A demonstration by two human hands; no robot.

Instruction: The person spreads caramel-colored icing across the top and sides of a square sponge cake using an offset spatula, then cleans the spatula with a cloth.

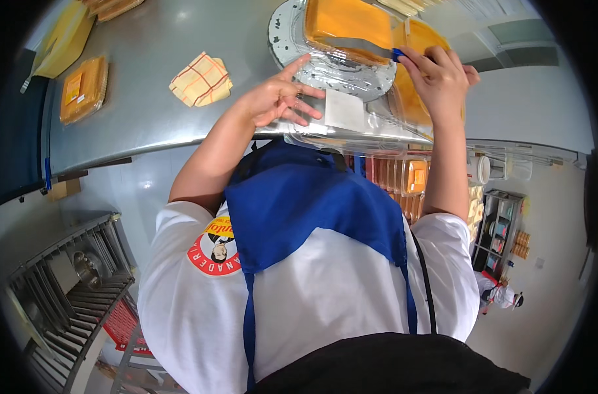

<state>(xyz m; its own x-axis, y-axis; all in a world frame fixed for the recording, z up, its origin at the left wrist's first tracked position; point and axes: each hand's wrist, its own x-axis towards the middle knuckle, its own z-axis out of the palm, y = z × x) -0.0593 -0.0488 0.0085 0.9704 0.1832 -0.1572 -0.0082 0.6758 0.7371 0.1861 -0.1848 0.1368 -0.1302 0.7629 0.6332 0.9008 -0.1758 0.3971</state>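
Note:
My right hand (pixel 441 81) grips the blue handle of an offset spatula (pixel 353 44). The metal blade lies over the smooth orange top of a rectangular cake (pixel 350 19), which sits in clear plastic on a round speckled turntable (pixel 284 37). My left hand (pixel 284 101) holds nothing, its fingers spread beside a white square of paper or card (pixel 345 109) near the table's front edge. Whether a fingertip touches that square, I cannot tell. Right of the turntable, partly behind my right hand, is a larger orange slab (pixel 410 96).
A folded checked cloth (pixel 200 80) lies on the metal table (pixel 146 98). Farther left are a packed orange cake (pixel 83 89) and a yellow bin (pixel 65 39). Clear plastic packaging (pixel 338 143) overhangs the front edge. A tray rack (pixel 72 290) stands behind left; another person (pixel 501 295) is far right.

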